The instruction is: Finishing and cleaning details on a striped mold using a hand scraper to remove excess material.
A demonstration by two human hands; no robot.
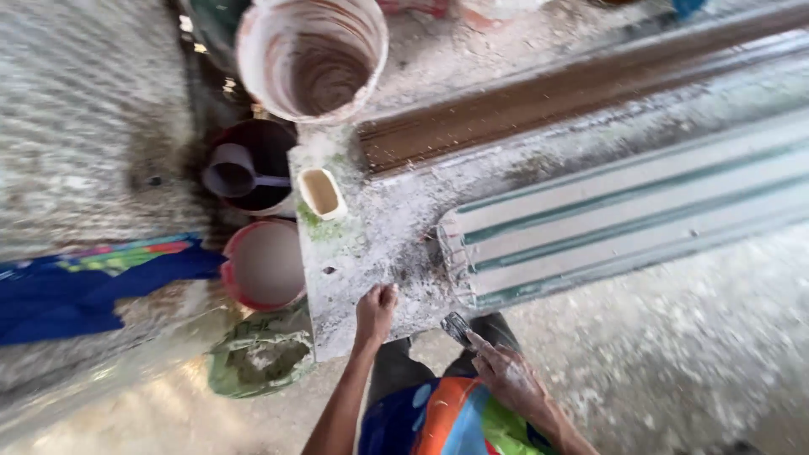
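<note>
**One sack, no labels or screens**

A crumpled green and grey sack (263, 358) lies on the ground at the near left, just beside the near corner of the plaster-spattered board (371, 244) and below a red-rimmed bucket (263, 265). No labels, signs or screens show anywhere else

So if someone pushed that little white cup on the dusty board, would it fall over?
Probably it would slide more than tip: the little white cup looks squat and wide-mouthed. It seems small and thin-walled, so likely light, though the tan stuff inside may add weight. The board is coated in powder, which might let it skid easily.
</note>
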